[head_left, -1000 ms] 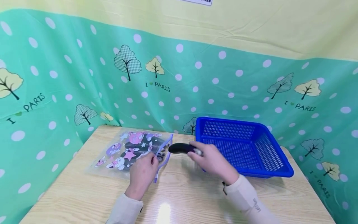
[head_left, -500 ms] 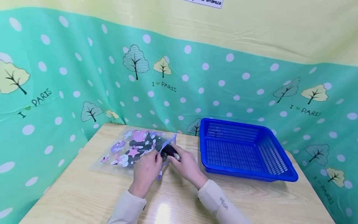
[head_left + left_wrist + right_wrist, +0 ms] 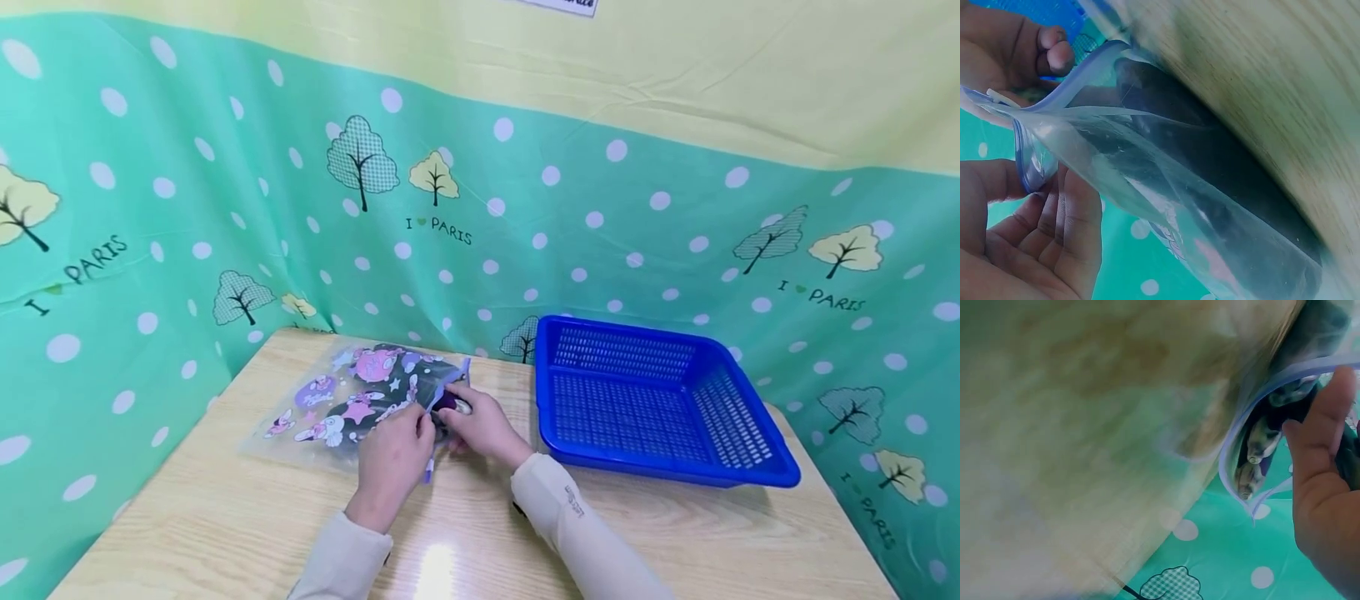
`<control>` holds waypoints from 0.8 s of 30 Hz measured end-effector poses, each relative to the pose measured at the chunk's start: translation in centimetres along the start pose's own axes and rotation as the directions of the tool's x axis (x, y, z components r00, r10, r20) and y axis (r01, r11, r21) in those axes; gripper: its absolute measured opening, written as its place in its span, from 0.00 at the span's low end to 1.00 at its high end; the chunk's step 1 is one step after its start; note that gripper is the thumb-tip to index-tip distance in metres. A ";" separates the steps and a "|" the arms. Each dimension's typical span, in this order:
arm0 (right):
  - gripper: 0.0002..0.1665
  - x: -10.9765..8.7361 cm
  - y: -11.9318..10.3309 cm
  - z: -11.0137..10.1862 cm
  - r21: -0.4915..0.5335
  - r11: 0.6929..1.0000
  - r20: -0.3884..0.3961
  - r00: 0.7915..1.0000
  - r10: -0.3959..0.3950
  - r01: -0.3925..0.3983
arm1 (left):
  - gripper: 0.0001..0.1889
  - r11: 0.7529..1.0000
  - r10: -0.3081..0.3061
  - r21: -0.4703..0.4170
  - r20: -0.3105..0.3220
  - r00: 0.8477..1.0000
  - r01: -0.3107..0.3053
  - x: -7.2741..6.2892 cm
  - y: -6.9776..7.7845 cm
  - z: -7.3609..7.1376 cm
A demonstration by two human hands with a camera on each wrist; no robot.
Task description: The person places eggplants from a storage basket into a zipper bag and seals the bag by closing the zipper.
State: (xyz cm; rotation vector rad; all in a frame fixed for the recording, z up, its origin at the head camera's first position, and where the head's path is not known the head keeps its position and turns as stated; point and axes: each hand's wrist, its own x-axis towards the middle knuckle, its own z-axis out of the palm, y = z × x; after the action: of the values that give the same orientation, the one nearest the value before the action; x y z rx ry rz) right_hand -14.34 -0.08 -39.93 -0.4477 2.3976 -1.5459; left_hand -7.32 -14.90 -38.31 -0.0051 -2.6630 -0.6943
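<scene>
A clear zip bag printed with pink and purple cartoons lies on the table at the left, its purple-edged mouth facing right. Dark eggplants fill it; several pale stem ends show inside the mouth in the right wrist view. My left hand pinches the near lip of the mouth between thumb and fingers, lifting it in the left wrist view. My right hand grips one more eggplant by its stem end at the opening. Most of that eggplant is hidden inside the bag.
A blue plastic basket with perforated walls stands on the right of the wooden table, with no contents visible. Green dotted cloth printed with trees hangs close behind the table and along both sides.
My right hand has moved left from near the basket to the bag, carrying the eggplant into the mouth. My left hand keeps its pinch on the bag's lip.
</scene>
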 end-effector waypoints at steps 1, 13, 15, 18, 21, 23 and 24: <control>0.28 0.1 0.1 0.0 0.008 1.000 0.018 1.000 0.010 -0.010 | 0.08 1.000 0.005 -0.004 -0.003 1.000 -0.005 0.0 0.0 0.0; 0.29 2.2 0.7 1.2 -0.414 0.910 0.038 0.999 -0.001 0.016 | 0.10 0.999 -0.020 -0.040 0.032 0.999 0.021 0.1 -0.2 -0.5; 0.30 2.2 0.8 1.0 -0.385 0.923 0.048 0.998 0.029 -0.008 | 0.10 0.997 -0.037 -0.064 0.064 0.997 0.041 0.2 -0.2 -0.7; 0.33 1.9 0.9 0.3 -0.312 0.947 0.073 0.992 0.099 -0.071 | 0.09 0.992 -0.064 -0.099 0.105 0.992 0.074 0.2 -0.2 -0.9; 0.32 1.6 1.2 -0.4 -0.286 0.953 0.081 0.988 0.130 -0.102 | 0.09 0.988 -0.080 -0.119 0.125 0.989 0.095 0.2 -0.1 -0.8; 0.24 1.4 1.3 -0.6 -0.334 0.940 0.067 0.993 0.099 -0.071 | 0.09 0.988 -0.081 -0.120 0.124 0.989 0.096 0.2 -0.2 -0.8; 0.19 1.4 1.3 -0.5 -0.369 0.928 0.058 0.995 0.075 -0.049 | 0.09 0.988 -0.079 -0.119 0.119 0.990 0.093 0.2 -0.2 -0.7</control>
State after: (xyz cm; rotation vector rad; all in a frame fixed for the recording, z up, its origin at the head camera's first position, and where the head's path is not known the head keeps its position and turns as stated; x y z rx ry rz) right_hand -16.01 0.32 -40.96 -0.4834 2.6205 -1.0320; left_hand -7.28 -15.41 -37.72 0.0382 -2.7366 -0.9134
